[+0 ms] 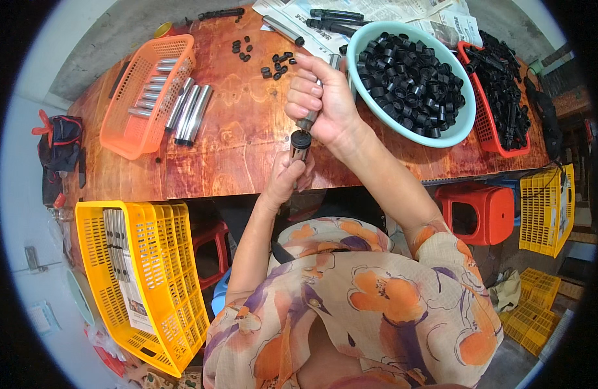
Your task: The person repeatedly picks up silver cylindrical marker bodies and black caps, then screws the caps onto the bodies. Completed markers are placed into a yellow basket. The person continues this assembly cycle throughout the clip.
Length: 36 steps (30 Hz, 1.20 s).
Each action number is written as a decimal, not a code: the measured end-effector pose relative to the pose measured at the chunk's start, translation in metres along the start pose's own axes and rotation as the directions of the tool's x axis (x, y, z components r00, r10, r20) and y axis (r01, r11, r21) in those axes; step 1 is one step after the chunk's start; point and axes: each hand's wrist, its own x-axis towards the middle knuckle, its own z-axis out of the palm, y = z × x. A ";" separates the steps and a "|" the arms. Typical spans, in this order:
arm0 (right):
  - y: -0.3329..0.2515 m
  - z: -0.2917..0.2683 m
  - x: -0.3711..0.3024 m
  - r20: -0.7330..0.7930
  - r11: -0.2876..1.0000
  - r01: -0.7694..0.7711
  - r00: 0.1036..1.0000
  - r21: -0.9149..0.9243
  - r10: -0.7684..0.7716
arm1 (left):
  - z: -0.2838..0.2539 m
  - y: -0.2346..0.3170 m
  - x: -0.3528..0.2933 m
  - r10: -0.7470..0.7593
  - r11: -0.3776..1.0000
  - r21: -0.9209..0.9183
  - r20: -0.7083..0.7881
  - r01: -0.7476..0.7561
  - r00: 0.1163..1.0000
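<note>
My left hand [291, 175] is wrapped round a shiny metal tube whose upper end carries a black plastic cap [301, 139]. Just above it, my right hand [326, 97] is closed in a fist round a grey metal bar [306, 122]. The bar's lower end comes down at the black cap; whether they touch I cannot tell. Its other end shows beyond the fist, beside the light blue basin [466, 124] heaped with black caps [409, 84]. Several loose black plugs [277, 66] lie on the table past my right hand.
An orange basket [131, 148] of metal tubes stands at left, with more tubes [194, 115] beside it. A red basket [486, 123] holds black parts at right. Newspaper [464, 26] covers the far side. Below the wooden table [237, 172] are a yellow crate [176, 285] and red stool [493, 214].
</note>
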 end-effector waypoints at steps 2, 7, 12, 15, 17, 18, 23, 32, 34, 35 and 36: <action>0.000 0.001 -0.002 0.029 0.999 0.011 1.000 -0.047 -0.009 | -0.001 0.000 0.001 -0.016 0.999 -0.028 0.017 0.016 1.000; -0.001 0.003 -0.004 0.052 0.998 0.012 0.999 -0.063 -0.009 | 0.000 0.002 0.001 -0.048 0.996 -0.080 0.033 0.051 0.998; 0.000 -0.005 0.001 0.048 0.999 -0.028 0.999 0.033 0.026 | -0.001 0.002 0.001 -0.073 0.993 -0.088 0.053 0.077 0.996; 0.000 -0.010 0.004 0.032 0.991 -0.061 0.998 0.121 0.057 | -0.001 0.002 0.001 -0.071 0.994 -0.076 0.042 0.074 0.997; 0.000 -0.010 0.004 0.027 0.993 -0.053 0.998 0.110 0.050 | -0.001 0.002 0.001 -0.060 0.996 -0.061 0.044 0.063 0.997; -0.001 -0.009 0.003 0.034 0.996 -0.041 0.999 0.079 0.038 | 0.000 0.001 0.001 -0.055 0.997 -0.054 0.045 0.057 0.997; 0.000 0.004 -0.008 0.060 0.997 0.027 0.998 -0.066 -0.023 | 0.000 0.001 0.001 -0.049 0.998 -0.040 0.040 0.051 0.998; 0.006 0.019 -0.023 0.193 0.893 0.242 0.965 -0.379 -0.179 | 0.001 0.001 0.001 -0.046 0.999 -0.024 0.016 0.046 0.999; 0.005 0.019 -0.023 0.250 0.865 0.267 0.953 -0.425 -0.172 | 0.001 0.002 0.000 -0.055 0.998 -0.018 0.008 0.055 0.998; 0.004 0.019 -0.023 0.278 0.850 0.281 0.946 -0.446 -0.166 | 0.001 0.002 -0.001 -0.059 0.998 -0.016 0.006 0.059 0.998; 0.004 0.018 -0.022 0.309 0.850 0.281 0.939 -0.445 -0.149 | 0.000 0.001 0.000 -0.061 0.998 -0.017 0.010 0.062 0.998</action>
